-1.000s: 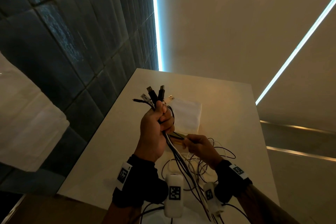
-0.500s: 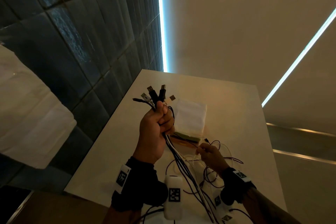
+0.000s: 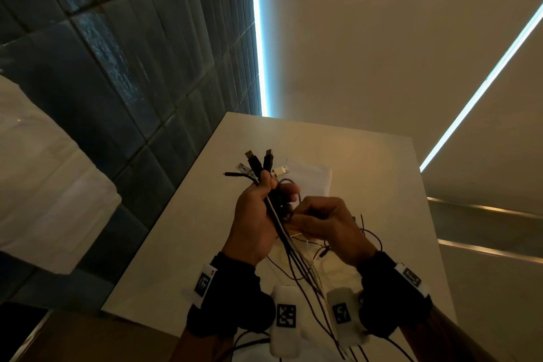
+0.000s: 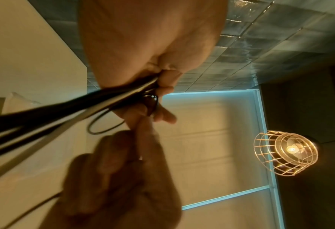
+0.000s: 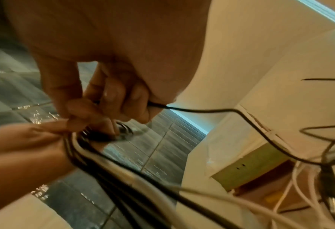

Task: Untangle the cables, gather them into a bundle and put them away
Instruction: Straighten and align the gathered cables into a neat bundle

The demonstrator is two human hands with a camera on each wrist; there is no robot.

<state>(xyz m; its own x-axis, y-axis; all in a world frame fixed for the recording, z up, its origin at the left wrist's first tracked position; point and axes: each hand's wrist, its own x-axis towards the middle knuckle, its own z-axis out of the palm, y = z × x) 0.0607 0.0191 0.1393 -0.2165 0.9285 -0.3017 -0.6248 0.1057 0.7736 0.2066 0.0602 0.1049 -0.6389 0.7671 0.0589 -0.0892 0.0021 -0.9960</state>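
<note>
Gripping the cables point(image 3: 274, 216) in a fist, the left hand point(image 3: 254, 220) holds them upright above the desk point(image 3: 188, 247), plugs point(image 3: 258, 163) fanning out past the thumb and the long tails hanging below the fist to a loose tangle on the desk. The right hand point(image 3: 324, 223), just beside the fist and touching it, pinches one thin black cable point(image 5: 192, 110) between thumb and curled fingers point(image 5: 111, 99); that strand runs away from the fist toward the tangle.

These cables look light and limp, so they should offer no resistance of their own but will likely snag wherever loops cross. The jackets seem smooth, and thin strands could slip through a light pinch; the thicker black and white ones appear to sit firmly in the fist. The best hold, I judge, is just behind the plugs, where the fist already has them, since the moulded ends stop the bundle sliding out. Free strands are better drawn by the jacket near the fist than yanked from the far end, which could tighten knots or strain a plug. A white pouch point(image 3: 311, 182) lies on the desk beyond the fist.
</note>
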